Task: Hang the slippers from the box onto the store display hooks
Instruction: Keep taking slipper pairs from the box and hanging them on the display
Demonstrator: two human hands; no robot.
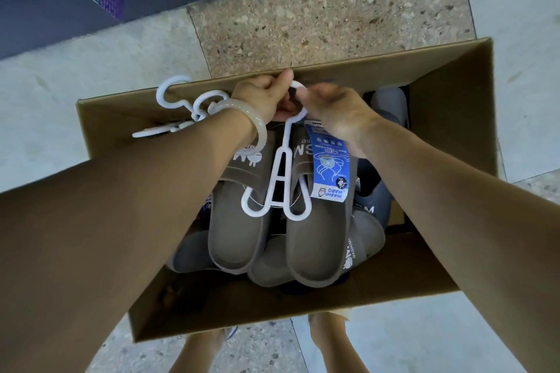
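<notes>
Overhead, a brown slipper pair hangs on a white hanger above the open box — both hands pinch its hook: left hand, right hand. More slippers lie inside; spare hangers dangle off the left wrist, beside a bangle.

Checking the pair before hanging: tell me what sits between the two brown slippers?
The head view shows a white plastic hanger between the brown slippers, its prongs reaching into both.

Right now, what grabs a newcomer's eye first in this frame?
Centre frame, both hands, left hand and right hand, pinch the hook of a white hanger carrying a brown slipper pair over the open cardboard box. Spare white hangers sit at the box's far-left rim.
</notes>
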